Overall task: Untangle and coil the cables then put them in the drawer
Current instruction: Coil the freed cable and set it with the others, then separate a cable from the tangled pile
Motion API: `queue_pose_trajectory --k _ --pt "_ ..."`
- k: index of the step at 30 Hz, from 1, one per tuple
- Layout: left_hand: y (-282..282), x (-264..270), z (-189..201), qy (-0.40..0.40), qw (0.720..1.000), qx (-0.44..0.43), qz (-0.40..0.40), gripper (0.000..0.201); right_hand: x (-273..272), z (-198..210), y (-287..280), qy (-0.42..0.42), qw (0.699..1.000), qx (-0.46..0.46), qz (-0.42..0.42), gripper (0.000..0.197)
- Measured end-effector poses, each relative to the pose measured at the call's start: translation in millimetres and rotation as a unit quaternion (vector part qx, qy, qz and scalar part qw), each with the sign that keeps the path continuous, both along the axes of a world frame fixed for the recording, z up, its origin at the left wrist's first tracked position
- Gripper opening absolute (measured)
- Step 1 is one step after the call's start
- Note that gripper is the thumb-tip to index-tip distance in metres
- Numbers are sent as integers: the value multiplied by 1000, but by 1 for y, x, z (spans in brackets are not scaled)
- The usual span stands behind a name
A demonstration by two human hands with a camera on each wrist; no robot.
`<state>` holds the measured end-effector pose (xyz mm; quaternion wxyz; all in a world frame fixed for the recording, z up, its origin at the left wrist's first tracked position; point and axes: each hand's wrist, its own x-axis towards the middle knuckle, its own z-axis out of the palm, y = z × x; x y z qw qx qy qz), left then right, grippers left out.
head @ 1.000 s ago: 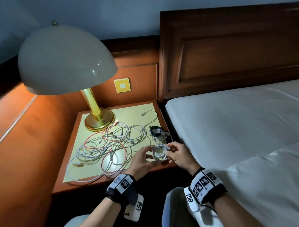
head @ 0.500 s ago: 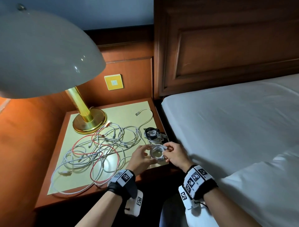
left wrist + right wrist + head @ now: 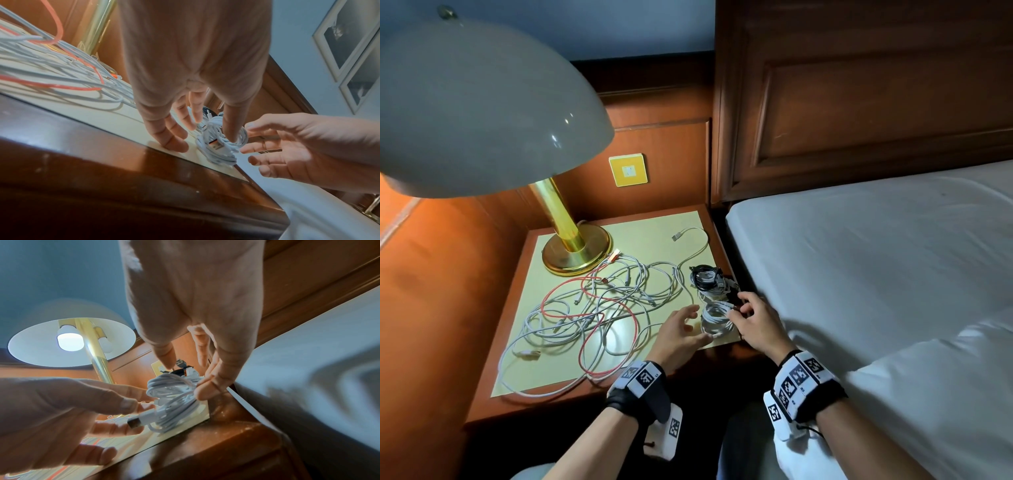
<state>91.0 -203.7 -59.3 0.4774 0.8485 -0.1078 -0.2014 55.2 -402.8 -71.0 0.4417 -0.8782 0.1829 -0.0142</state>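
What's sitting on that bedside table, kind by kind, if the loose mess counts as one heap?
Brass lamp with a dome shade: 1
White coiled cable bundle: 1
Black-and-white coiled cable bundle: 1
Loose tangle of white and red cables: 1
Total: 4

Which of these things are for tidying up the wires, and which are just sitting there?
For the job:
white coil, set down between both hands
black coil
tangled white and red cables
left hand
right hand

Just there:
lamp
bed
yellow wall plate
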Motion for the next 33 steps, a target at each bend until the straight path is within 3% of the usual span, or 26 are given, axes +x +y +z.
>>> queue_pose_trajectory --k 8,19,33 --pt "20 -22 7 -14 1000 -1 7 77 -17 12 8 -20 1000 -15 9 43" --pt "77 -60 23 -54 998 22 21 63 -51 20 55 -57 994 -25 91 40" --pt "160 -62 42 -163 971 54 167 51 -23 31 122 -23 975 -68 211 52"
